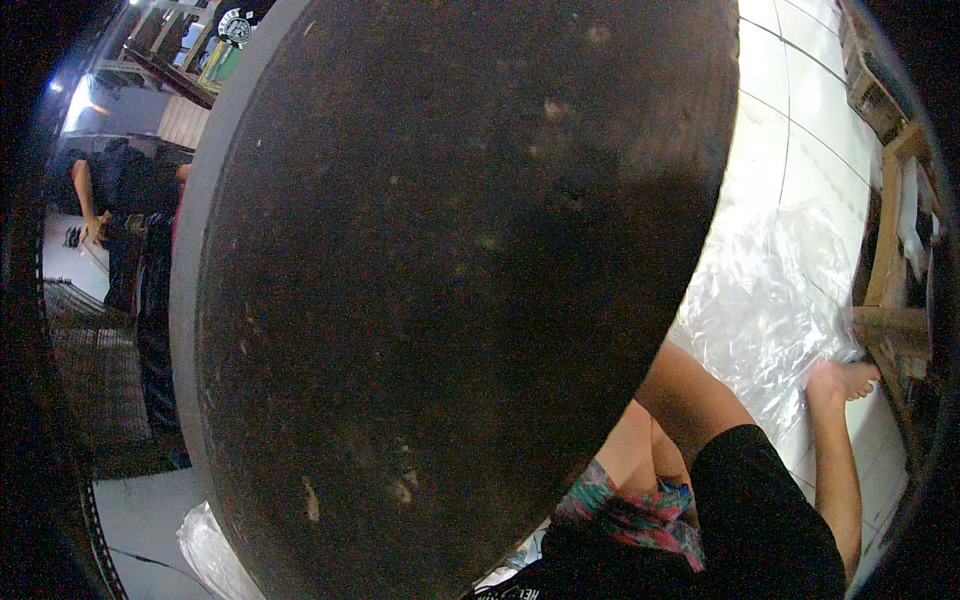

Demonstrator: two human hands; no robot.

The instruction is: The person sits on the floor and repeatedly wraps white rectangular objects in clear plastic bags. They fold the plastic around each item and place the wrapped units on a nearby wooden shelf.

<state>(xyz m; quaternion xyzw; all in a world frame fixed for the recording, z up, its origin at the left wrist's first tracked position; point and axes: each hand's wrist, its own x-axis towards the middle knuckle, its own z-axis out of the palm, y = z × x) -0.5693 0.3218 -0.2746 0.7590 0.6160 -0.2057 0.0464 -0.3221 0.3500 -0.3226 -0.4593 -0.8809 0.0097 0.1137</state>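
1. For good handling, I think the dark panel needs firm support at two places well apart, because such a broad piece could twist if only one side carries it.
2. It would be wise to turn or tilt it slowly, since it blocks most of the view ahead. Its edge should also be kept away from the bare foot at the right.
3. The clear plastic sheet on the tiled floor may slip, so I would not let the panel's weight come on it.
4. The state of the hands I cannot tell: neither the left hand nor the right hand is visible. A bare limb, which seems to be the right arm, comes out of black cloth and goes behind the lower right edge of the panel.
5. The panel is directly before the camera, reaching from the top of the view to the bottom, left of the plastic sheet.
6. Its face is dark brown, nearly black, with pale specks and a few longer scuffs near the bottom.
7. Along its left runs a plain grey edge. The outline looks curved, but the lens bends straight edges, so the true shape I cannot tell.
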